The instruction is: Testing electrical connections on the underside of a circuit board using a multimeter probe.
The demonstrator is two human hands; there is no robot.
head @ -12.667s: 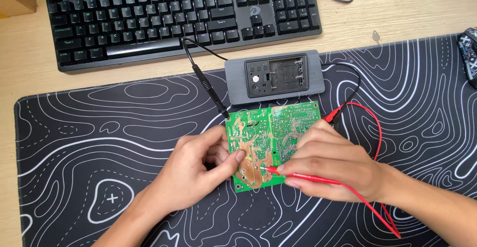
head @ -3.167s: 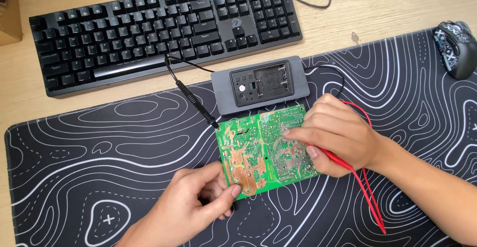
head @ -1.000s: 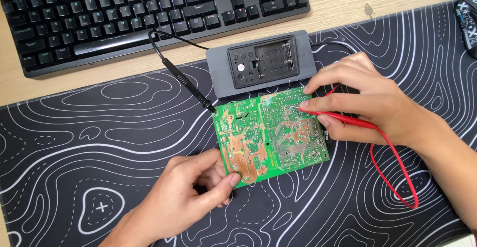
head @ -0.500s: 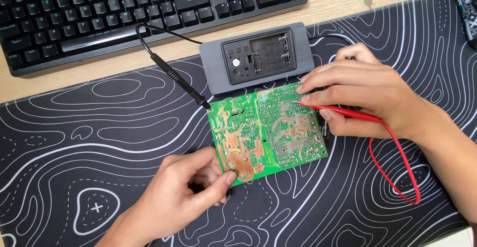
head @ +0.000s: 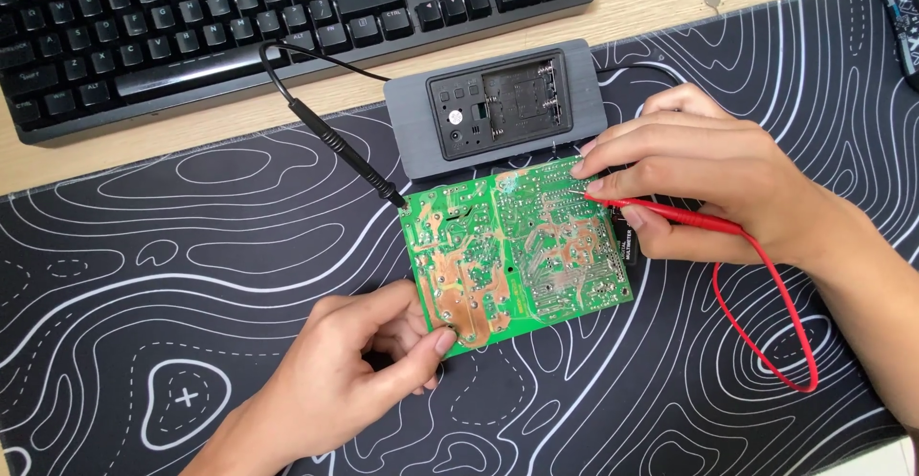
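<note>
Head view showed a green circuit board (head: pixel 522 246) lying solder side up on a black desk mat (head: pixel 191 246) with white contour lines, squarely between the two hands. Its long axis ran roughly from the left hand's side up toward the right hand, tilted a little against the mat's edge.

The left hand (head: pixel 354 380) sat below and left of the board, fingers curled, the thumb and a fingertip pinching the board's near lower corner. The right hand (head: pixel 708 189) lay to the board's right and slightly beyond it, fingers closed in a pen-like grip on a red test probe (head: pixel 661 213). The probe's metal tip touched the board near its upper right edge, so the right hand was the nearer one to the contact point. A red lead (head: pixel 775 323) looped away below that wrist.

A black test probe (head: pixel 349 155) lay untouched, beyond the left hand, its tip resting at the board's upper left corner and its cable running back toward a black keyboard (head: pixel 239 26).

Just beyond the board, touching or nearly touching its far edge, sat a grey rectangular device (head: pixel 498 107) with an open dark recess and small buttons on its face. A small dark label with pale print showed at the board's right edge under the right hand's fingers, too small to make out. Bare wooden tabletop (head: pixel 661 7) showed past the mat.
</note>
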